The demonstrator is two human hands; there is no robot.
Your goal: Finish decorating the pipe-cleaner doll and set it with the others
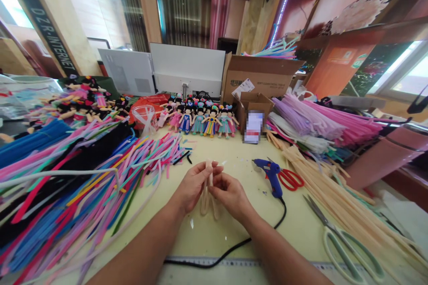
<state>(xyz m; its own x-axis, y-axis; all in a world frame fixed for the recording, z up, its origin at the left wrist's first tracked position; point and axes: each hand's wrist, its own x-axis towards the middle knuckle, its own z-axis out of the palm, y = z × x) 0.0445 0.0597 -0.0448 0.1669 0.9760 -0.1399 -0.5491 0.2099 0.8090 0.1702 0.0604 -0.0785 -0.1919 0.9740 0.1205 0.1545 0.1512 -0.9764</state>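
Between my two hands is a cream pipe cleaner (204, 205), bent into long loops that hang down toward the table. My left hand (193, 185) pinches its upper end between thumb and fingers. Lower down on the right side, my right hand (231, 192) grips the same piece with its fingertips. A blue glue gun (271, 173) lies to the right of my hands, its black cord running toward the front. Red-handled scissors (290, 179) lie partly behind it.
Loose colored pipe cleaners (100, 187) cover the left side; cream ones (347, 205) lie at right. Green-handled scissors (344, 240) rest near the front right. Several small dolls (199, 120) stand at the back, beside a phone (253, 127) leaning on a cardboard box (264, 78). A ruler (240, 262) lies along the front.
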